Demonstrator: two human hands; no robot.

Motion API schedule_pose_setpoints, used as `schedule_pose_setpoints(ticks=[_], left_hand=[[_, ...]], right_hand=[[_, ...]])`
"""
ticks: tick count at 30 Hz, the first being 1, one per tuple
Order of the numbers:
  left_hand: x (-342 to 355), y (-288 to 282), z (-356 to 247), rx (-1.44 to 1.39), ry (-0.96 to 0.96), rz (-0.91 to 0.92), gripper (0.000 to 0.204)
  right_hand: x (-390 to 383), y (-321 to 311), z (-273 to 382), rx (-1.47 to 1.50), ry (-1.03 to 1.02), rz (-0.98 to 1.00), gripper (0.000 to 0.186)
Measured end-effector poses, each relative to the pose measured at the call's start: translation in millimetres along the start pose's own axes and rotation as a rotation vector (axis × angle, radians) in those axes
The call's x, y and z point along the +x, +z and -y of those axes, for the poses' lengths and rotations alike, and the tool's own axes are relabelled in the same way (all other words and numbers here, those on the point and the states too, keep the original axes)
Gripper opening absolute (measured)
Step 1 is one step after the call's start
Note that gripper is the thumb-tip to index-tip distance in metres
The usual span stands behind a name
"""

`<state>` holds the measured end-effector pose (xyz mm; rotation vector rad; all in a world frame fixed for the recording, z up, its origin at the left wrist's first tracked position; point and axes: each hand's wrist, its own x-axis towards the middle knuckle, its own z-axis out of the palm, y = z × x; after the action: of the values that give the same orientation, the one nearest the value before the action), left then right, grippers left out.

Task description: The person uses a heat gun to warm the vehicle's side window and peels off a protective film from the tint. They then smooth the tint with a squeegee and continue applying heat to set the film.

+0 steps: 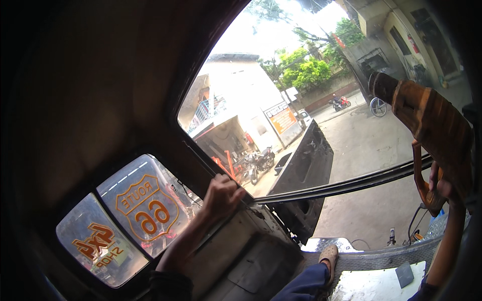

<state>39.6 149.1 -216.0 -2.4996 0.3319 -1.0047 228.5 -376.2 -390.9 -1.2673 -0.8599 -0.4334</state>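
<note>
My left hand [225, 194] has its fingers curled over the dark frame [203, 163] at the lower left corner of a large window opening. My right hand [442, 183] grips the handle of a worn orange power tool [434, 120] at the right, raised with its dark nose toward the upper part of the opening. The tool's far end is cut off in the dark rim of the picture. A black sill rail [341, 186] runs between my two hands along the bottom of the opening.
A side window [125, 236] with orange decals is at lower left. My foot [327, 263] rests on a ribbed floor beside a white panel [361, 286]. Outside are an open black door [311, 155], a parked motorcycle [258, 163], a rider on a red scooter [339, 103] and buildings.
</note>
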Motion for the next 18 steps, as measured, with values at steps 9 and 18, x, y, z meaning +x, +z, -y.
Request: schedule_pose_setpoints(ticks=[9,18], left_hand=[[-445.0,212.7,-166.7,-0.783,-0.675,1.48,0.022],[-430.7,177.3,-174.1,-0.788,-0.236,1.583,0.034]], right_hand=[[3.8,9.9,-0.7,0.061,-0.112,-0.015,0.055],[16.0,27.4,-13.3,0.219,-0.142,0.047,0.063]])
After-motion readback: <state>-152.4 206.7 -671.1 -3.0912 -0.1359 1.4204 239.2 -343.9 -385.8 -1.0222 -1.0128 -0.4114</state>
